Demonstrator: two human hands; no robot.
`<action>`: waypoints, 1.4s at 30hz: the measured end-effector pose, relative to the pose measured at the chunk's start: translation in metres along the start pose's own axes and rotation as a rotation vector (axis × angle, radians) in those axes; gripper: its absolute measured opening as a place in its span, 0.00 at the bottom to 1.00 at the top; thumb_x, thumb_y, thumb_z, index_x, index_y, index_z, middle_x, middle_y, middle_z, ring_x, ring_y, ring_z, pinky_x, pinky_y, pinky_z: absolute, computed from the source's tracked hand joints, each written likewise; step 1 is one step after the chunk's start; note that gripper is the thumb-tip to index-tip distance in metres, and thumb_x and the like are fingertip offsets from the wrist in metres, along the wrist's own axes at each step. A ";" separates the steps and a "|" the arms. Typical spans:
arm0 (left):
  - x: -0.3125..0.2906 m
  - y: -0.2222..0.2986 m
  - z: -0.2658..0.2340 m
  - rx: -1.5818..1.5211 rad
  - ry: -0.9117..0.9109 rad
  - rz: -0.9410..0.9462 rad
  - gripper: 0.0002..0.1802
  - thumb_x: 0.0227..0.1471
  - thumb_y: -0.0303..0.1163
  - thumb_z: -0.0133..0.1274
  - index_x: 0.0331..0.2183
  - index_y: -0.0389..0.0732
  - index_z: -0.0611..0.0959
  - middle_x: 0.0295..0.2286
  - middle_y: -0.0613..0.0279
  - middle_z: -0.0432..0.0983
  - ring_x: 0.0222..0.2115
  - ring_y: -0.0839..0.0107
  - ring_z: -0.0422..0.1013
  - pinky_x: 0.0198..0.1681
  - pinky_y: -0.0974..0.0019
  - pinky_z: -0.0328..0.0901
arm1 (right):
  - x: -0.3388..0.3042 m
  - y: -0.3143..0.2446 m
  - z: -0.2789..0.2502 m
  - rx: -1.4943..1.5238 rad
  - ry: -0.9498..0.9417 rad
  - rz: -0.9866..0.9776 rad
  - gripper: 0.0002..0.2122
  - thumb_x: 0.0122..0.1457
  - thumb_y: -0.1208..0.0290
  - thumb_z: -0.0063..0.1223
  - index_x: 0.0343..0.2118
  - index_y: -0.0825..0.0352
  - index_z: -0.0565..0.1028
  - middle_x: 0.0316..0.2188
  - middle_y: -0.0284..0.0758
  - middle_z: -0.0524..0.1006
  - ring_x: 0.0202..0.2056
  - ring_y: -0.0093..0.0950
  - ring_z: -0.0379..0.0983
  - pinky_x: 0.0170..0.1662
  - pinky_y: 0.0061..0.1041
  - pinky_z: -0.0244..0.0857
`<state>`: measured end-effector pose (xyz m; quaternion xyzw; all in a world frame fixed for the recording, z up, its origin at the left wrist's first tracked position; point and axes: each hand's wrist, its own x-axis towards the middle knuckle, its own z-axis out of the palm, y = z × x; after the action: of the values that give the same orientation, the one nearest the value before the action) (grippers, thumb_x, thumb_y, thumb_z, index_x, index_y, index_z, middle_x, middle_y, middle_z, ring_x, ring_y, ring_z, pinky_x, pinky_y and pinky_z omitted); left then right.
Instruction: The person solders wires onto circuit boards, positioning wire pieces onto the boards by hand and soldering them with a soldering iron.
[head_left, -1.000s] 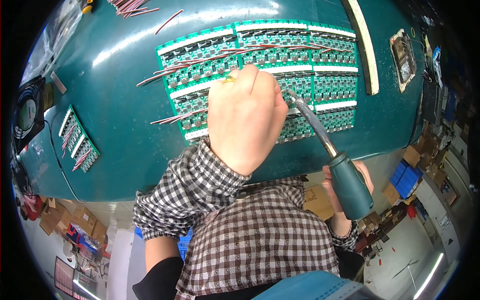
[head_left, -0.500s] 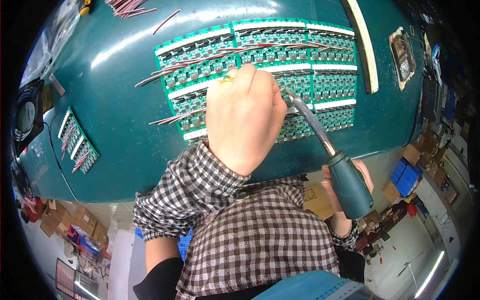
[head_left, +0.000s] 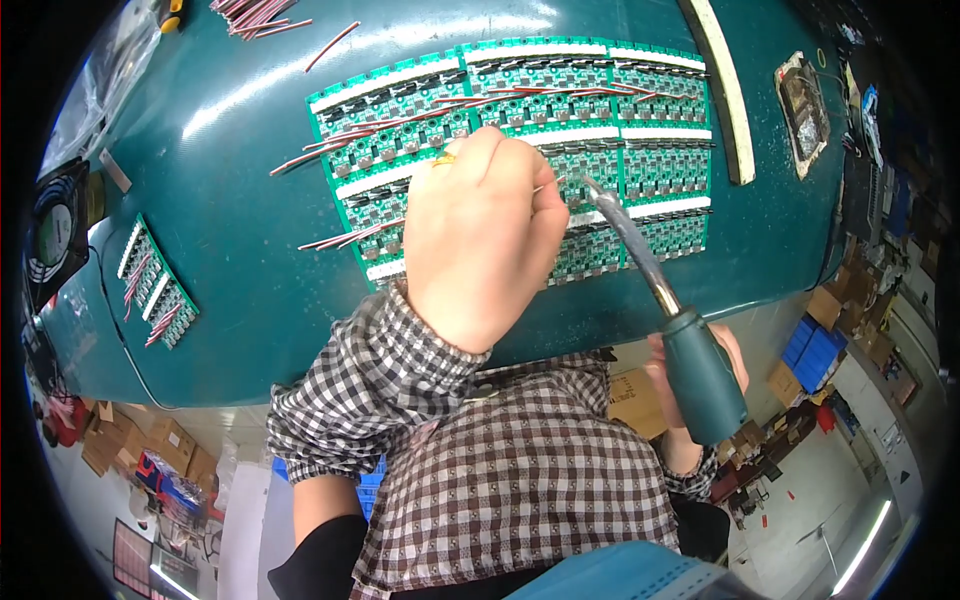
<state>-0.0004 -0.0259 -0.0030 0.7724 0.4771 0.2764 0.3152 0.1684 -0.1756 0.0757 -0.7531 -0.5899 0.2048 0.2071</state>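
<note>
My left hand [head_left: 480, 225] is closed in a pinch over the middle of a panel of green circuit boards [head_left: 660, 165]. A short thin wire end [head_left: 549, 186] sticks out from its fingertips; the rest is hidden by the hand. My right hand [head_left: 735, 357] is wrapped round the dark green handle of a soldering iron [head_left: 705, 375]. The iron's tip points up and left, a little right of the pinched wire and above the boards. Several red-and-white wires [head_left: 375, 128] lie across the panel's upper rows, and others [head_left: 350, 237] stick out past its left side.
A bundle of wires [head_left: 255, 15] lies at the far left. A smaller board piece [head_left: 158, 285] with wires rests on the left, near a black fan [head_left: 55, 235]. A long pale strip [head_left: 725, 90] and a grubby tray [head_left: 803, 115] are on the right.
My left hand has drawn slightly left and down, and the wire end now shows at its fingertips. The soldering iron's tip has moved right, away from the fingers.
</note>
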 end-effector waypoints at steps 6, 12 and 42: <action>-0.001 0.005 -0.018 -0.119 -0.050 -0.028 0.07 0.39 0.20 0.55 0.24 0.40 0.74 0.21 0.65 0.67 0.22 0.74 0.64 0.24 0.71 0.58 | -0.018 0.004 -0.002 0.617 0.110 0.436 0.20 0.44 0.69 0.65 0.38 0.74 0.71 0.30 0.37 0.76 0.29 0.29 0.75 0.33 0.24 0.69; -0.003 0.006 -0.024 -0.273 -0.072 -0.052 0.07 0.40 0.21 0.55 0.24 0.40 0.74 0.21 0.66 0.67 0.22 0.74 0.63 0.24 0.72 0.57 | -0.008 0.010 -0.001 1.010 0.200 0.543 0.19 0.54 0.64 0.53 0.40 0.76 0.68 0.29 0.39 0.73 0.26 0.30 0.75 0.28 0.25 0.72; 0.003 0.027 -0.015 -0.440 -0.082 -0.195 0.04 0.41 0.20 0.54 0.24 0.36 0.75 0.22 0.68 0.67 0.20 0.80 0.58 0.24 0.76 0.55 | 0.014 0.070 -0.068 1.059 0.744 0.137 0.15 0.60 0.64 0.45 0.41 0.73 0.68 0.27 0.35 0.74 0.27 0.26 0.74 0.27 0.20 0.70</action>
<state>0.0052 -0.0294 0.0276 0.6460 0.4647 0.3103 0.5201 0.2656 -0.1822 0.0927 -0.6057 -0.2485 0.2061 0.7272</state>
